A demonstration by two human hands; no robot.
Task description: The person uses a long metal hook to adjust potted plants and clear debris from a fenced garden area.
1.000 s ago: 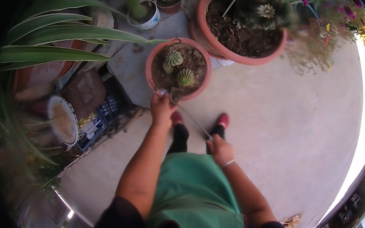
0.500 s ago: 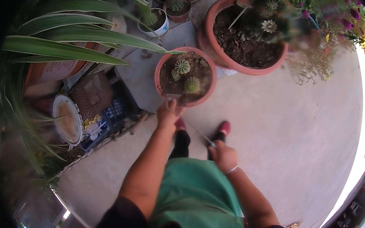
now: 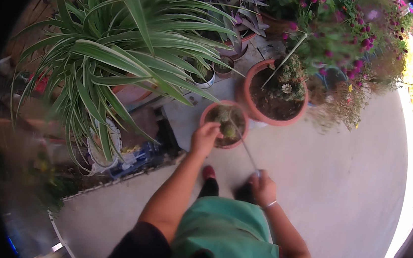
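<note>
A pale floor spreads beneath and to the right of both of the person's hands. Above and left of the left hand, a big plant with long, pale-edged green leaves arches outward; well beyond the right hand, up and to the right, is a bush with purple blossoms. A green apron lies just below the hands, toward the wearer. Past the left hand, up and to its right, stands a large terracotta pot holding soil, a cactus and a pale rosette.

Next to it, right at the left hand's fingertips, is a smaller terracotta pot, where the work is centred. The left hand reaches over its near left rim with fingers bent; blur hides whether they pinch anything. The right hand, lower and farther right, is closed around the near end of a thin metallic rod. The rod slants up and left, its far end over the soil and the two small, round cacti just beyond the left fingers (whether it touches them, I cannot tell).

The step in hand appears to be close work around these cacti, the right hand guiding the rod and the left staying near the rim side. The next move seems to call for a steady right grip, a careful rod tip, and left fingers kept off the spines.
</note>
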